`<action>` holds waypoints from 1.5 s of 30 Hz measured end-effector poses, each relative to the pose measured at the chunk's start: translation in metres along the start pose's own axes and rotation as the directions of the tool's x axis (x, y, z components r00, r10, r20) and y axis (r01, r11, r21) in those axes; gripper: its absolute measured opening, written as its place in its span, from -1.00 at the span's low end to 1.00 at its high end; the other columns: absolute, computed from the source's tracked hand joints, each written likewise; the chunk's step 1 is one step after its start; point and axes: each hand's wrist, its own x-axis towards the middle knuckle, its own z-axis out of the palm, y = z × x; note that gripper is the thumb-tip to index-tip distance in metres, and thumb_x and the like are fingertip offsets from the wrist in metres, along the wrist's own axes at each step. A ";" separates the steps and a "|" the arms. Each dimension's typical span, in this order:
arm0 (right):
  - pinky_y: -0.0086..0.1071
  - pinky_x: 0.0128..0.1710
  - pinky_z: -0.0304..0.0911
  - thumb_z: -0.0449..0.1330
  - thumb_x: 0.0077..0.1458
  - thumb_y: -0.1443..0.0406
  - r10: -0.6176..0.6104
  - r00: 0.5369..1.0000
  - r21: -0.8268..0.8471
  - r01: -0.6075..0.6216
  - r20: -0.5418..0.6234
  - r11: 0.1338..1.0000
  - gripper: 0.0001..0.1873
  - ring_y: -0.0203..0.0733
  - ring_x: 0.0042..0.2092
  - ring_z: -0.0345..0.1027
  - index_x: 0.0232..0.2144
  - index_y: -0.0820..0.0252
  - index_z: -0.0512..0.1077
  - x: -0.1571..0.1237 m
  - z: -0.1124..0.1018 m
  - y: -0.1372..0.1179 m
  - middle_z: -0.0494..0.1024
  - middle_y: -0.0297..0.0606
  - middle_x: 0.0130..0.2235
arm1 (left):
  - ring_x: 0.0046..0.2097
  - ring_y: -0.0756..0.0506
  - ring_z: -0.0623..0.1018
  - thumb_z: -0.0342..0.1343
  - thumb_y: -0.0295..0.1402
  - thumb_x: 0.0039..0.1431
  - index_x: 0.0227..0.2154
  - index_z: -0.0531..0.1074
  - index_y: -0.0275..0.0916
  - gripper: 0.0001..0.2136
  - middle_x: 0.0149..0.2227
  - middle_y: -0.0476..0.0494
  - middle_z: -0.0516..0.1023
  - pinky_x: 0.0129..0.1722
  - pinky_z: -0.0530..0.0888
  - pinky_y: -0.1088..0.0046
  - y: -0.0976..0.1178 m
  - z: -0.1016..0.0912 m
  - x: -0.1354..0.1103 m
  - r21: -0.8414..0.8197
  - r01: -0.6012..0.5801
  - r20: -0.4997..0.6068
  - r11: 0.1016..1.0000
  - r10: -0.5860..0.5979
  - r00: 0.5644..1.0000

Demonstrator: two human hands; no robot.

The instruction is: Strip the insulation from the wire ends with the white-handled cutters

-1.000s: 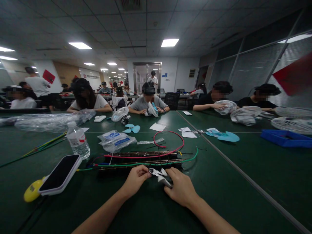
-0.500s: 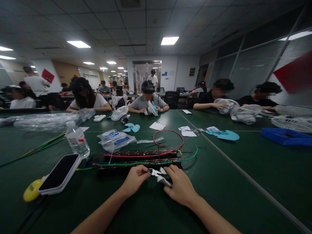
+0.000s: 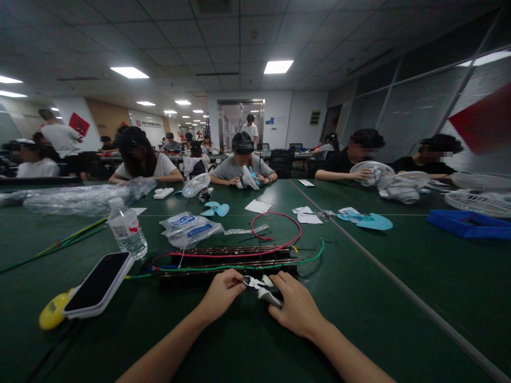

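Note:
My right hand (image 3: pixel 297 307) is closed round the white handles of a small pair of cutters (image 3: pixel 261 287), whose jaws point left. My left hand (image 3: pixel 222 293) pinches something tiny right at the cutter's jaws; I cannot make out what it is. Both hands rest on the green table just in front of a long black strip (image 3: pixel 227 264) with copper rails. A red wire (image 3: pixel 279 234) and a green wire (image 3: pixel 239 267) run along the strip and loop at its right end.
A phone (image 3: pixel 98 283) lies on a yellow object (image 3: pixel 50 316) at the left. A water bottle (image 3: pixel 126 229) and plastic bags (image 3: pixel 189 227) stand behind the strip. Other people sit across the table with white fans; a blue tray (image 3: pixel 469 223) is at the right.
Both hands have crept slightly forward towards the strip, still holding the cutters and the pinched item. Nothing else has moved.

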 end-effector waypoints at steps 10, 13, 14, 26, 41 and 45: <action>-0.37 -0.19 0.09 0.13 -0.10 0.23 0.031 0.999 -0.084 -0.028 0.034 0.996 -0.59 -0.14 -0.17 0.28 -0.12 0.12 0.34 0.000 -0.003 -0.002 0.44 -0.23 -0.21 | -0.28 -0.11 0.51 0.20 -0.33 -0.01 -0.41 0.46 -0.31 -0.86 -0.38 -0.12 0.52 -0.23 0.41 0.39 -0.002 -0.001 0.001 0.009 -0.004 0.010 1.000 0.004 1.000; -0.39 -0.24 0.09 0.12 -0.09 0.23 0.032 0.999 -0.103 -0.028 0.034 0.994 -0.64 -0.16 -0.21 0.29 -0.17 0.12 0.36 0.000 -0.004 -0.003 0.44 -0.25 -0.24 | -0.27 -0.11 0.50 0.19 -0.34 0.00 -0.41 0.45 -0.31 -0.86 -0.37 -0.12 0.52 -0.22 0.41 0.38 -0.001 0.000 0.000 -0.001 -0.010 0.011 1.000 0.010 1.000; -0.39 -0.25 0.09 0.11 -0.10 0.23 0.027 0.999 -0.104 -0.023 0.035 0.994 -0.65 -0.16 -0.22 0.28 -0.18 0.13 0.36 0.000 -0.004 -0.003 0.44 -0.25 -0.24 | -0.27 -0.11 0.50 0.19 -0.34 0.00 -0.41 0.45 -0.31 -0.87 -0.37 -0.12 0.52 -0.22 0.40 0.38 -0.001 0.000 0.000 -0.003 -0.010 0.013 1.000 0.010 1.000; -0.30 -0.07 0.07 0.11 -0.09 0.28 0.028 1.000 -0.055 -0.027 0.004 0.998 -0.54 -0.10 -0.08 0.19 -0.06 0.12 0.29 0.001 -0.001 -0.002 0.36 -0.19 -0.10 | -0.29 -0.10 0.50 0.21 -0.28 -0.03 -0.44 0.46 -0.30 -0.83 -0.39 -0.11 0.51 -0.23 0.40 0.40 -0.001 0.001 0.001 -0.014 -0.017 -0.012 1.000 0.016 1.000; -0.27 -0.06 0.05 0.08 -0.09 0.32 -0.012 0.999 -0.018 0.011 -0.048 1.000 -0.53 -0.09 -0.07 0.17 -0.04 0.16 0.24 -0.001 0.005 -0.001 0.31 -0.17 -0.08 | -0.31 -0.08 0.48 0.20 -0.33 -0.01 -0.43 0.43 -0.30 -0.86 -0.40 -0.09 0.50 -0.26 0.39 0.42 -0.004 0.001 0.001 -0.023 -0.025 -0.003 0.999 0.025 1.000; -0.28 -0.09 0.07 0.09 -0.11 0.34 0.007 0.998 0.010 -0.006 -0.064 1.000 -0.50 -0.11 -0.10 0.18 -0.04 0.18 0.20 0.000 0.007 0.000 0.32 -0.18 -0.10 | -0.29 -0.08 0.49 0.20 -0.33 0.00 -0.41 0.43 -0.31 -0.85 -0.37 -0.11 0.51 -0.24 0.39 0.41 -0.005 0.001 0.001 -0.046 -0.010 0.007 0.999 0.010 1.000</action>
